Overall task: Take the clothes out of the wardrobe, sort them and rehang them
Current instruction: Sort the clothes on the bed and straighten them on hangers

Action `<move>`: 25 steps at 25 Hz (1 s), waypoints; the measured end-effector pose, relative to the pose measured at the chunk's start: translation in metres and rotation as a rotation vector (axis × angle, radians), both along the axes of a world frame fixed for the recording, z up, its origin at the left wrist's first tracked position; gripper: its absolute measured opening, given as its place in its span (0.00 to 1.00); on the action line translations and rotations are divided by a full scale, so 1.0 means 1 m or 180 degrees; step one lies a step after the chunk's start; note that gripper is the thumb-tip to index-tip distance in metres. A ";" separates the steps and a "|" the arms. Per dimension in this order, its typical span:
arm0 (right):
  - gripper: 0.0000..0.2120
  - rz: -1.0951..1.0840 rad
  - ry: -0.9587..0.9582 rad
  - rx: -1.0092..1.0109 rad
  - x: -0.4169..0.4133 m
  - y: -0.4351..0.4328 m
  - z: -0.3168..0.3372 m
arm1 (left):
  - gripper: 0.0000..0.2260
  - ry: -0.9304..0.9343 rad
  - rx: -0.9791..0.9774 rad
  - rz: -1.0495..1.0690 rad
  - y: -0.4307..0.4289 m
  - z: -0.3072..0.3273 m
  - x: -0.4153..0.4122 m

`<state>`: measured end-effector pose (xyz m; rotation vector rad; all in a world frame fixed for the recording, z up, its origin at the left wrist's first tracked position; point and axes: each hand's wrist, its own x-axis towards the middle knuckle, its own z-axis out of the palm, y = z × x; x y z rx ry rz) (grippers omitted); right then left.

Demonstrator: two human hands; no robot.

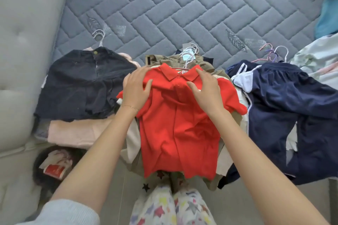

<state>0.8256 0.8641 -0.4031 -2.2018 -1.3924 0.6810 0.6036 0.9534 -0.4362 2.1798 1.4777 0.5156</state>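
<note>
Red collared polo shirt [175, 124]: topping the middle pile, flat under both palms
Left hand [136, 87]: fingers spread, pressing one shoulder, gripping nothing
Right hand [206, 89]: same deal, flat on the other shoulder
Dark corduroy garment [82, 82]: just outside the left hand

Grey quilted mattress [182, 5] fills the upper field, with a herringbone stitch pattern and embroidered leaf motifs. A light grey padded, button-tufted bed frame [23, 42] runs along its left side, and pale floor [234, 206] shows below. Illumination is soft and even.
</note>
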 end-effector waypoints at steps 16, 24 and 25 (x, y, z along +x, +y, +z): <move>0.27 0.1128 0.0201 0.0564 -0.183 -0.100 0.179 | 0.23 -0.0639 0.0088 0.1362 -0.165 0.178 -0.189; 0.27 0.0818 0.0209 0.0647 -0.309 -0.062 0.184 | 0.24 -0.0618 0.0049 0.1078 -0.120 0.184 -0.325; 0.26 0.0700 0.0226 0.0651 -0.325 -0.057 0.184 | 0.24 -0.0604 0.0010 0.0988 -0.111 0.185 -0.341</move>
